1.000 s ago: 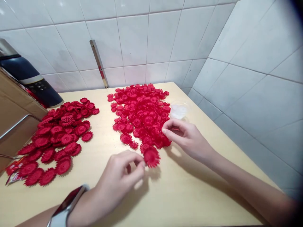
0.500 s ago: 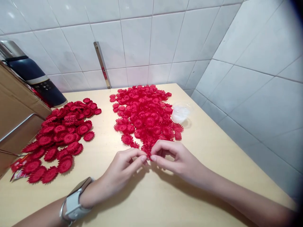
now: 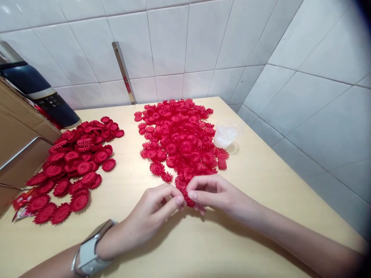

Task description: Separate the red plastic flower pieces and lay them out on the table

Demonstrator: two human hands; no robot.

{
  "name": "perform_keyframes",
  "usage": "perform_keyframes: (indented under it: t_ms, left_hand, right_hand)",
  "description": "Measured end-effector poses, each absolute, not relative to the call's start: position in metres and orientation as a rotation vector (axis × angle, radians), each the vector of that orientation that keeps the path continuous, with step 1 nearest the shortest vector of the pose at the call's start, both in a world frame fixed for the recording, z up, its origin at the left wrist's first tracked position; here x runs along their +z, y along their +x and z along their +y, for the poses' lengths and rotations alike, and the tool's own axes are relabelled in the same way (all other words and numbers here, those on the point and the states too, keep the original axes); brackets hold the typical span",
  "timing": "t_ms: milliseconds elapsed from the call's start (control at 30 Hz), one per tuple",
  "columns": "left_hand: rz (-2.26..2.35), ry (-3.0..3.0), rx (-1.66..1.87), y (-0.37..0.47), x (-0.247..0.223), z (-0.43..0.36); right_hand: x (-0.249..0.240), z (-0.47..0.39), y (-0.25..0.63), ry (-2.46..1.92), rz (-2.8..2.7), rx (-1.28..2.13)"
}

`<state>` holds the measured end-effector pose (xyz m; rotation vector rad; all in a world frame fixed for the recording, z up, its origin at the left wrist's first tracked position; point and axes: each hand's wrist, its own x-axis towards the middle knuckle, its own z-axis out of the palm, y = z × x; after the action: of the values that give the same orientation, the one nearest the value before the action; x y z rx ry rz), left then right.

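Between my two hands is a red fringed disc (image 3: 189,200), looking like a paper or felt flower, pinched at its edges. My left hand (image 3: 162,204) grips its left side with thumb and forefinger. On the other side, the thumb and bent fingers of my right hand (image 3: 213,193) close on it. Just beyond my fingertips lies a large heap of similar red fringed discs (image 3: 185,144). A second pile of such discs (image 3: 84,168), thicker-looking, spreads to the left. A watch with a pale strap (image 3: 94,249) is on my left wrist.
A dark blue bottle (image 3: 43,90) leans behind a cardboard box (image 3: 24,119) at the left. A clear plastic bowl (image 3: 227,135) stands right of the heap on the wooden table (image 3: 269,185). A metal strip (image 3: 124,73) is against the tiled wall (image 3: 168,38).
My hands have come slightly nearer me with the red fringed disc, which shows more between the fingers now. The view has shifted a little; both piles look the same.
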<state>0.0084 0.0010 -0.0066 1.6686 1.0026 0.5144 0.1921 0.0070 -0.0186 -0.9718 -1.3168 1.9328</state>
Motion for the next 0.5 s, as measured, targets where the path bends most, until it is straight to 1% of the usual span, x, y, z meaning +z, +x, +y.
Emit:
perform_keyframes:
  t_ms: [200,500]
  left_hand:
    - [1.004,1.664,0.492,0.008,-0.007,0.000]
    - [0.957,1.657,0.479,0.005,-0.006,-0.003]
  right_hand:
    - [-0.022,0.009,0.192,-0.924,-1.274,1.996]
    - [-0.031,0.012,0.196,-0.776,-1.139,2.183]
